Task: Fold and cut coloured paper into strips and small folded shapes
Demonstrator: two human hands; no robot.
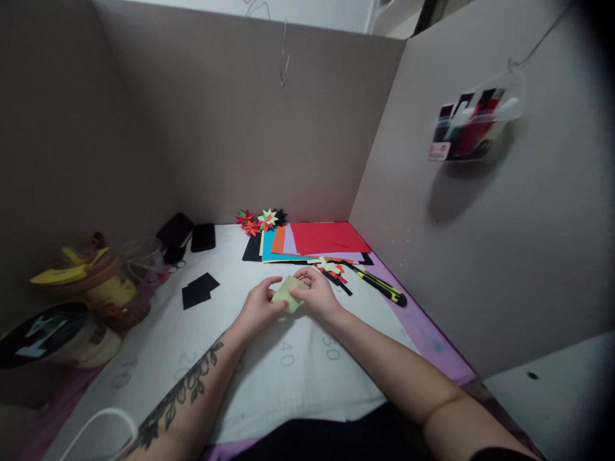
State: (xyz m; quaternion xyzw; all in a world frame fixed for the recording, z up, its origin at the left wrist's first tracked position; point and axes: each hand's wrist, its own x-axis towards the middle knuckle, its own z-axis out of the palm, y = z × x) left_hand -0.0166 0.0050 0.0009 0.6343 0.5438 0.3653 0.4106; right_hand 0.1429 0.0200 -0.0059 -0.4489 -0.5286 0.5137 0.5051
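Observation:
A small pale yellow-green piece of paper [289, 292] is held between both hands, just above the white mat [269, 358]. My left hand [262, 301] pinches its left side between thumb and fingers. On the right edge, my right hand [317, 293] grips it the same way, thumb on top and fingers curled behind. Two black paper squares [198, 291] lie overlapping on the mat to the left. Beyond the hands on the right are small coloured paper scraps [331, 272] and a yellow-and-black utility knife [379, 285].
Coloured paper sheets [331, 237] are stacked at the back, with folded paper stars [266, 219] beside them. A dark phone [203, 237] lies back left. Several containers [106, 282] line the left side. A clear bin [473, 125] hangs on the right wall.

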